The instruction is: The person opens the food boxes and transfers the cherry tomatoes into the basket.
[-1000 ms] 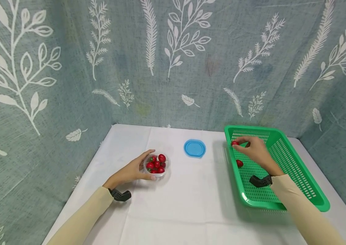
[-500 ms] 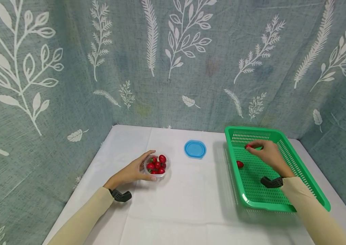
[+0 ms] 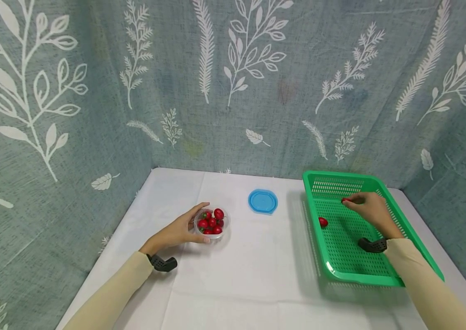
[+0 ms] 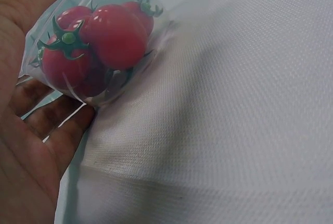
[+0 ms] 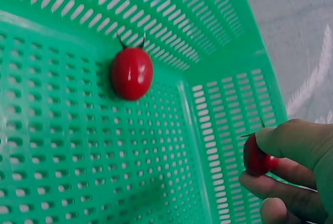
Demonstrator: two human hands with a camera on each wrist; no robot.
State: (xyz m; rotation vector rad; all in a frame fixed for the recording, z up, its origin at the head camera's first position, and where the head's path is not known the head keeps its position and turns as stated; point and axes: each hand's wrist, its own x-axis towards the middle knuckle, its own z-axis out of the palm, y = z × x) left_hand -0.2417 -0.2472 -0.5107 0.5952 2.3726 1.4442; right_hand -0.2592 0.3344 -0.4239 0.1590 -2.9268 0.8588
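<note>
My left hand (image 3: 179,229) curves round a clear plastic container (image 4: 99,96) on the table, thumb on one side and fingers on the other. Several cherry tomatoes (image 4: 117,36) with green stems fill it. Over the green basket (image 3: 319,256), my right hand (image 3: 368,211) pinches a single cherry tomato (image 5: 256,156) between thumb and fingers. Another cherry tomato (image 5: 131,73) lies on the basket floor by its left wall, apart from the hand.
A blue lid (image 3: 263,200) lies flat on the white tablecloth (image 3: 253,266), between container and basket. Grey-green patterned cloth (image 3: 224,114) hangs behind and along both sides of the table.
My right hand has moved from the basket's left wall rightward over its interior, still pinching the cherry tomato. The left hand and container stay in place.
</note>
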